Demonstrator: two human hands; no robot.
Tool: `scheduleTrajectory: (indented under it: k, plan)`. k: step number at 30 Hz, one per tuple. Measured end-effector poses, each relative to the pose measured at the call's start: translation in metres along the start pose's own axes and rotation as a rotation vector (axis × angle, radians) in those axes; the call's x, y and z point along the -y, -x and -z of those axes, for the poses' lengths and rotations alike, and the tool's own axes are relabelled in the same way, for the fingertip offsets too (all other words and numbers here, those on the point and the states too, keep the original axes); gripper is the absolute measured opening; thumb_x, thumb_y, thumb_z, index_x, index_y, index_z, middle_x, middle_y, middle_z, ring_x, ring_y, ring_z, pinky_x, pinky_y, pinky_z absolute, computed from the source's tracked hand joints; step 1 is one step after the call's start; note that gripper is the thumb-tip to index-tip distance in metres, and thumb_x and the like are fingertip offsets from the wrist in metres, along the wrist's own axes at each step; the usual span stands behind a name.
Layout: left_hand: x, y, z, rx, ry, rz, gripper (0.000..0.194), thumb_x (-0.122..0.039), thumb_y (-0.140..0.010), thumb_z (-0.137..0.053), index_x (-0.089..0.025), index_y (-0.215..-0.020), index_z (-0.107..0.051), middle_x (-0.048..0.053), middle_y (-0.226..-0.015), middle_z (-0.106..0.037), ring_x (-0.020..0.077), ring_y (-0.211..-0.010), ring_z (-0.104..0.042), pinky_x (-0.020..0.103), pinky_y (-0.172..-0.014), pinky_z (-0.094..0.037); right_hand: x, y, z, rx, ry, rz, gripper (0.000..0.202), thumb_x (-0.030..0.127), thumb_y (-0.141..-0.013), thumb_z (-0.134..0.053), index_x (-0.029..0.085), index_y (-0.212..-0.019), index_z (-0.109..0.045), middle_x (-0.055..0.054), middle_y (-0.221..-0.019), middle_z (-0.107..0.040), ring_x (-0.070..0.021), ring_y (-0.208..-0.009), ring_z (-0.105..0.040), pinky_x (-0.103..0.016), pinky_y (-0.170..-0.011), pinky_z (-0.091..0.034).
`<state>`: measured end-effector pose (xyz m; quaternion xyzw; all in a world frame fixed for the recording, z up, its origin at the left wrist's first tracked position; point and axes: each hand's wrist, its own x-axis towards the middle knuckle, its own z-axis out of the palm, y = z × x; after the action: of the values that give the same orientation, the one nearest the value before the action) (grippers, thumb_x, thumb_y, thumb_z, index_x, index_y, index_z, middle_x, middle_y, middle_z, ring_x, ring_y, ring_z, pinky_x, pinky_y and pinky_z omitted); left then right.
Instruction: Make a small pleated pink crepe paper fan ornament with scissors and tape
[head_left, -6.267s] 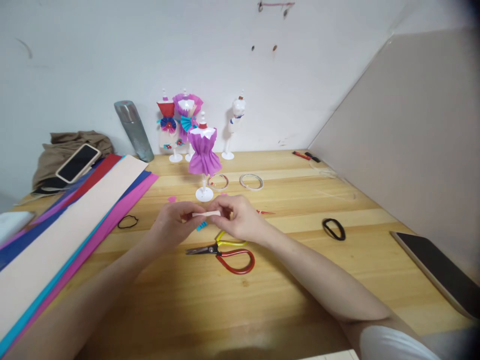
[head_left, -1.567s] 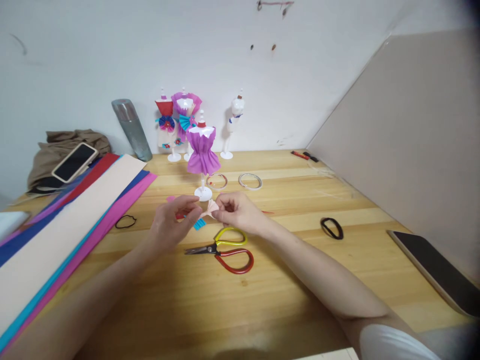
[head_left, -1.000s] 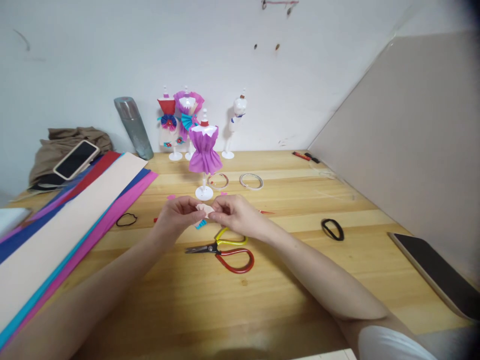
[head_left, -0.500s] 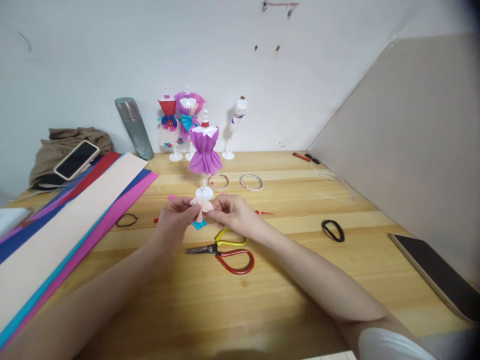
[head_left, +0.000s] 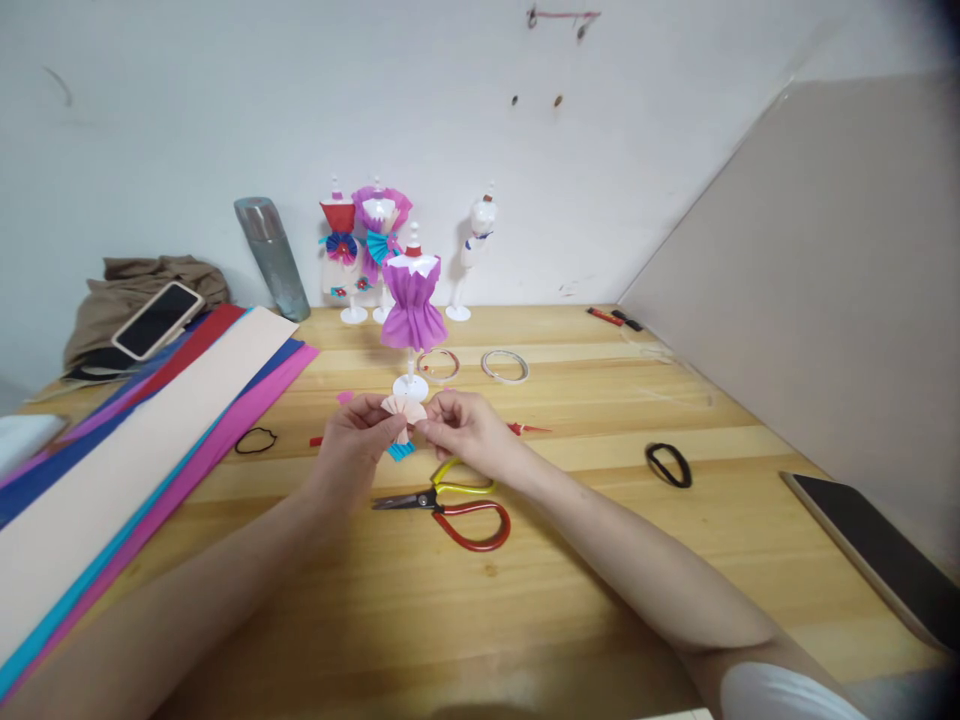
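Note:
A small pale peach fan of pleated paper point(head_left: 405, 408) is pinched between my two hands. My left hand point(head_left: 358, 432) grips its left side and narrow gathered part with thumb and fingers. On its right edge, my right hand point(head_left: 463, 428) closes thumb against fingertips. Just below lies a folded blue paper piece point(head_left: 401, 452). Scissors point(head_left: 427, 500) with one yellow and one red handle rest on the table nearer to me, blades pointing left. Right behind my hands stands a small mannequin point(head_left: 411, 300) in a purple paper dress.
Several dressed mannequins point(head_left: 339, 230) and a grey bottle point(head_left: 271, 258) stand by the wall. Long coloured paper strips point(head_left: 150, 465) cover the left. Two tape rolls point(head_left: 505, 366) lie behind my right hand. A black hair tie point(head_left: 667, 465) and a dark tablet-like slab point(head_left: 870, 555) are at right.
The fan is turned slightly, so its pleats show more openly. Both hands keep their pinch in nearly the same place, and the view has shifted a little.

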<state>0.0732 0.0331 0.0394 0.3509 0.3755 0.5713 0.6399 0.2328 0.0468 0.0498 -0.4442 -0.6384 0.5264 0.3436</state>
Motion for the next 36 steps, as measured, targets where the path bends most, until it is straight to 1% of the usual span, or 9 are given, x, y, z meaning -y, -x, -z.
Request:
scheduleTrajectory:
  k: [3, 7, 11, 17, 21, 25, 30, 33, 36]
  plan:
    - [0.001, 0.000, 0.001, -0.014, 0.025, 0.020, 0.029, -0.024, -0.049, -0.090, -0.014, -0.068, -0.071, 0.003, -0.067, -0.072, 0.0114, -0.058, -0.062, 0.023, -0.058, -0.050, 0.000, 0.000, -0.003, 0.022, -0.030, -0.014, 0.020, 0.031, -0.077, -0.064, 0.018, -0.068, -0.051, 0.005, -0.050, -0.052, -0.0077, -0.044, -0.047, -0.020, -0.046, -0.035]
    - [-0.002, 0.000, 0.000, -0.031, 0.059, 0.034, 0.031, -0.024, -0.047, -0.091, -0.013, -0.069, -0.072, 0.003, -0.068, -0.072, 0.0116, -0.060, -0.063, 0.022, -0.059, -0.050, -0.001, 0.001, -0.004, 0.028, -0.065, 0.001, 0.020, 0.033, -0.074, -0.066, 0.017, -0.071, -0.053, 0.004, -0.058, -0.054, -0.0077, -0.048, -0.047, -0.021, -0.049, -0.038]
    - [-0.004, -0.001, -0.001, -0.030, 0.083, 0.061, 0.029, -0.024, -0.048, -0.091, -0.013, -0.066, -0.072, 0.002, -0.063, -0.070, 0.0105, -0.059, -0.062, 0.021, -0.059, -0.050, -0.007, 0.000, -0.007, 0.020, 0.025, 0.049, 0.020, 0.032, -0.071, -0.068, 0.017, -0.067, -0.054, 0.003, -0.057, -0.052, -0.0077, -0.051, -0.043, -0.021, -0.048, -0.034]
    - [-0.001, 0.001, -0.001, -0.035, 0.095, 0.076, 0.027, -0.024, -0.049, -0.091, -0.013, -0.060, -0.069, 0.001, -0.062, -0.068, 0.0100, -0.060, -0.061, 0.021, -0.062, -0.051, -0.017, 0.001, -0.018, -0.063, 0.223, 0.114, 0.020, 0.031, -0.072, -0.068, 0.017, -0.064, -0.056, 0.003, -0.058, -0.054, -0.0080, -0.053, -0.044, -0.021, -0.051, -0.033]
    - [0.001, 0.002, -0.001, -0.047, 0.092, 0.077, 0.028, -0.023, -0.048, -0.091, -0.012, -0.064, -0.071, 0.002, -0.063, -0.069, 0.0092, -0.060, -0.061, 0.020, -0.062, -0.050, -0.018, 0.002, -0.019, -0.088, 0.214, 0.128, 0.020, 0.028, -0.074, -0.065, 0.017, -0.062, -0.055, 0.004, -0.055, -0.051, -0.0077, -0.051, -0.042, -0.021, -0.051, -0.033]
    - [0.000, 0.000, 0.001, -0.043, 0.047, 0.062, 0.030, -0.023, -0.048, -0.091, -0.012, -0.067, -0.071, 0.003, -0.065, -0.071, 0.0098, -0.059, -0.061, 0.020, -0.058, -0.049, -0.016, 0.001, -0.014, -0.062, 0.188, 0.154, 0.021, 0.027, -0.074, -0.063, 0.017, -0.059, -0.053, 0.004, -0.054, -0.048, -0.0076, -0.051, -0.040, -0.021, -0.050, -0.031]
    - [0.001, -0.003, 0.004, -0.049, 0.008, 0.036, 0.029, -0.022, -0.050, -0.090, -0.013, -0.071, -0.071, 0.003, -0.069, -0.073, 0.0104, -0.058, -0.062, 0.021, -0.057, -0.048, -0.011, 0.000, -0.006, -0.052, 0.124, 0.100, 0.022, 0.029, -0.075, -0.064, 0.018, -0.060, -0.052, 0.004, -0.051, -0.048, -0.0079, -0.048, -0.040, -0.021, -0.047, -0.030]
    - [0.001, -0.003, 0.005, -0.043, 0.000, 0.038, 0.028, -0.021, -0.051, -0.090, -0.012, -0.070, -0.071, 0.004, -0.070, -0.073, 0.0113, -0.059, -0.063, 0.023, -0.059, -0.049, -0.008, -0.001, -0.002, -0.058, 0.094, 0.045, 0.020, 0.030, -0.073, -0.066, 0.018, -0.062, -0.054, 0.004, -0.051, -0.051, -0.0086, -0.046, -0.044, -0.021, -0.046, -0.034]
    - [0.001, -0.003, 0.004, -0.039, -0.022, 0.040, 0.028, -0.021, -0.050, -0.090, -0.013, -0.068, -0.070, 0.004, -0.067, -0.073, 0.0123, -0.059, -0.063, 0.024, -0.059, -0.049, -0.005, -0.002, 0.000, -0.028, 0.016, -0.020, 0.019, 0.028, -0.071, -0.068, 0.017, -0.062, -0.055, 0.004, -0.051, -0.052, -0.0081, -0.044, -0.047, -0.021, -0.044, -0.038]
